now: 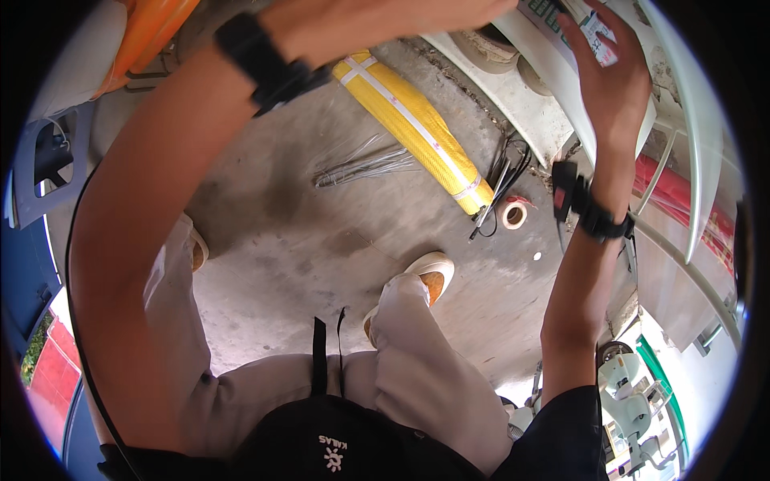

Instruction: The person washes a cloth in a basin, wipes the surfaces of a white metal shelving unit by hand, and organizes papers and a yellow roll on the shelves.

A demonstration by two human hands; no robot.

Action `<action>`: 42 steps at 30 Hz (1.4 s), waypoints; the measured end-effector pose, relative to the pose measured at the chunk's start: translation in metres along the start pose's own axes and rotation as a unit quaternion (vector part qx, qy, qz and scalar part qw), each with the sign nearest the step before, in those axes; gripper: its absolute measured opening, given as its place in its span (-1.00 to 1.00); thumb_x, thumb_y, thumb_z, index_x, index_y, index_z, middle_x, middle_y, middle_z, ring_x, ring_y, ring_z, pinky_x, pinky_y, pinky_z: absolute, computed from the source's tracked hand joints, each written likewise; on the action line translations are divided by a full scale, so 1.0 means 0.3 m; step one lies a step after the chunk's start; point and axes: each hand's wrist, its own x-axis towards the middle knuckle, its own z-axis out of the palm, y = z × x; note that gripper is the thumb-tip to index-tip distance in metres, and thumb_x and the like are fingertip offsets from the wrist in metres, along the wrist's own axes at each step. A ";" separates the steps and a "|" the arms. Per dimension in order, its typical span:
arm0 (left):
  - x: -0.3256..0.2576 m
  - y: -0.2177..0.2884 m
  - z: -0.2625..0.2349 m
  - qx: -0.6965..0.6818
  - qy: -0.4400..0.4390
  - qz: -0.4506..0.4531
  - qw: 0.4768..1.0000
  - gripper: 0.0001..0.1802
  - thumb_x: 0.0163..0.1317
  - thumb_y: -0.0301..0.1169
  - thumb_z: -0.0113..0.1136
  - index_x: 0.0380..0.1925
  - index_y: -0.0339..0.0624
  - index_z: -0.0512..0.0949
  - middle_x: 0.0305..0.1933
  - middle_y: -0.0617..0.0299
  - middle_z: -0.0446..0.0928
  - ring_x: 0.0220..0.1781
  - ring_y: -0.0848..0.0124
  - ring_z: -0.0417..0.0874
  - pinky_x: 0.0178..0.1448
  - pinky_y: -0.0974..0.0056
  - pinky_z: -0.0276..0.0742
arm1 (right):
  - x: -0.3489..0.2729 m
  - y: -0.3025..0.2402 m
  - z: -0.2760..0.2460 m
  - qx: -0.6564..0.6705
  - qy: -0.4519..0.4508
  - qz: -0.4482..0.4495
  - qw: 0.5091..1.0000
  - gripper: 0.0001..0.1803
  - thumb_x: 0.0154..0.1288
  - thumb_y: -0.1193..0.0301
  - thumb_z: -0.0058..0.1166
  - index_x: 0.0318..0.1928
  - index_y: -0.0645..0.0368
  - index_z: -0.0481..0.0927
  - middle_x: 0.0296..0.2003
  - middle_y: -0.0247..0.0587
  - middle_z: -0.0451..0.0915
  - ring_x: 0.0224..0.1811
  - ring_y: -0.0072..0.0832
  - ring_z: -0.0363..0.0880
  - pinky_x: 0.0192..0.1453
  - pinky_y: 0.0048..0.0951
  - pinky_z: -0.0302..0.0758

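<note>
A printed package (600,38) in white, grey and green, with some red, is at the upper right edge. My right hand (618,76) is closed around it, with the thumb and fingers on either side of the white label. My left arm arches across the top of the view. Only part of my left hand (469,10) shows, close to the package's left side; its fingers are cut off by the upper rim. Both wrists wear black straps with small devices.
On the concrete floor lie a long yellow woven roll (417,132), a bundle of thin wires (365,167), black cables (505,184) and a tape roll (513,213). White curved panels (529,112) stand at the upper right. An orange object (148,36) is at the upper left.
</note>
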 end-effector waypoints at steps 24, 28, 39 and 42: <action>-0.813 0.580 -0.035 -0.168 -0.556 -0.265 0.770 -0.48 0.30 -0.16 0.56 0.06 -0.23 0.55 0.04 0.01 0.65 0.04 -0.02 0.77 0.08 -0.07 0.72 | -0.852 -0.374 0.355 0.074 -0.364 -0.117 0.921 -0.65 0.33 0.41 0.18 0.11 0.13 0.72 0.12 -0.14 0.62 0.41 -0.09 0.46 0.48 -0.05 0.39; -0.819 0.610 -0.027 -0.202 -0.516 -0.249 0.795 -0.60 0.27 -0.27 0.53 -0.05 -0.21 0.58 0.00 0.03 0.63 0.04 -0.01 0.74 0.04 -0.10 0.70 | -0.904 -0.367 0.337 0.077 -0.377 -0.106 0.917 -0.76 0.30 0.40 0.18 -0.05 0.10 0.74 0.07 -0.18 0.64 0.32 -0.19 0.50 0.37 -0.15 0.37; -0.572 0.588 -0.071 -0.475 -0.374 -0.403 0.687 -0.86 0.47 -0.53 0.31 -0.07 -0.32 0.56 -0.18 -0.03 0.71 -0.21 0.08 0.80 -0.09 0.05 0.68 | -0.967 -0.407 0.066 0.080 -0.313 0.111 0.940 -0.83 0.47 0.42 0.20 -0.01 0.11 0.55 -0.20 -0.18 0.68 0.03 -0.20 0.62 0.22 -0.14 0.40; -0.412 0.579 -0.040 -0.535 -0.316 -0.433 0.653 -0.82 0.55 -0.44 0.34 -0.08 -0.33 0.57 -0.20 0.07 0.72 -0.21 0.28 0.80 -0.10 0.16 0.69 | -0.958 -0.391 -0.024 0.211 -0.329 0.206 0.897 -0.75 0.56 0.47 0.20 0.10 0.20 0.45 -0.16 -0.12 0.68 -0.03 -0.10 0.65 0.17 -0.07 0.45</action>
